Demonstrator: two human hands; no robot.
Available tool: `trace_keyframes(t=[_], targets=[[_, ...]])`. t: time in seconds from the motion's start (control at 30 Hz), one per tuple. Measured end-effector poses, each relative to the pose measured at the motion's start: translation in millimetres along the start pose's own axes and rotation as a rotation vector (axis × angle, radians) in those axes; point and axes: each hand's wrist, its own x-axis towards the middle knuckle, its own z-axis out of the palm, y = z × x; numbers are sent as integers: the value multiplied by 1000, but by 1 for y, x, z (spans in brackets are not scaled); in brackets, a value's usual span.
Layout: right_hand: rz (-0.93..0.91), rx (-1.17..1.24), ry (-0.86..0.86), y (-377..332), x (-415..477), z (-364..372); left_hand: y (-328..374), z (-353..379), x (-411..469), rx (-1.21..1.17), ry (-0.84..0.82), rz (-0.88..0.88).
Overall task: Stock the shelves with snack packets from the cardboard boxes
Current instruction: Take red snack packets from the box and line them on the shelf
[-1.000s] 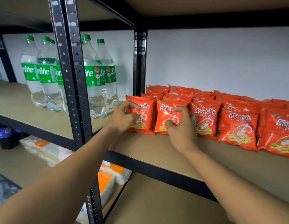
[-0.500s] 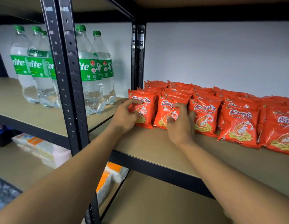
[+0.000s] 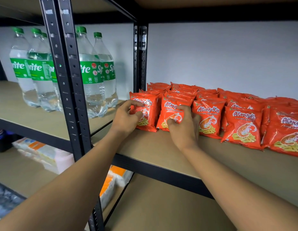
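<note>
Forearms (image 3: 81,177) bare throughout; left grip (image 3: 126,119) and right grip (image 3: 185,129) bare.

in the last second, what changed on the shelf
Hardly anything: the left hand still grips the end packet and the right hand the next packet, fingers only shifting slightly. Nothing was let go. The other packets and bottles stayed put.

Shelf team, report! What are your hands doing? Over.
Left hand grips the end packet. Right hand grips the next packet. Nothing blocks them.
</note>
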Motion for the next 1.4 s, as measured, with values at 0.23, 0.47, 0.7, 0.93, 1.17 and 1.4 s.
trace_keyframes(t=[0.23,0.47,0.7,0.93,1.17,1.4], targets=[[33,-17,-6,-7,-18,-28,17,-1,-30,150,98,-30],[-17,49,-61,1,-57,-110,77,23,-114,21,66,-7],[5,189,-272,20,-118,-221,126,60,-210,-102,-204,-17],[108,133,-421,63,-188,-308,121,106,-300,-2,-467,-89],[321,77,-539,137,-246,-342,69,148,-375,63,-647,-305],[566,-14,-830,201,-293,-344,4,166,-433,142,-833,-445]])
